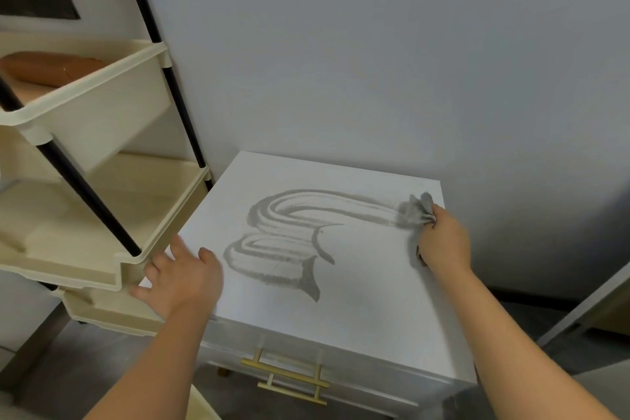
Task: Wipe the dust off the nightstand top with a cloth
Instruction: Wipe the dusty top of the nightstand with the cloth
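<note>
The white nightstand top (368, 300) fills the lower middle of the view. Grey curved streaks (289, 239) snake across its middle and run to the far right edge. My right hand (443, 242) is at that right edge, shut on a crumpled grey cloth (414, 211) that presses on the end of the upper streak. My left hand (180, 276) lies flat with fingers spread on the near left corner of the top, holding nothing.
A cream tiered cart (95, 133) with black posts stands close against the nightstand's left side; a brown roll (51, 68) lies in its upper bin. A grey wall (375, 61) is behind. Gold drawer handles (289, 382) show on the front.
</note>
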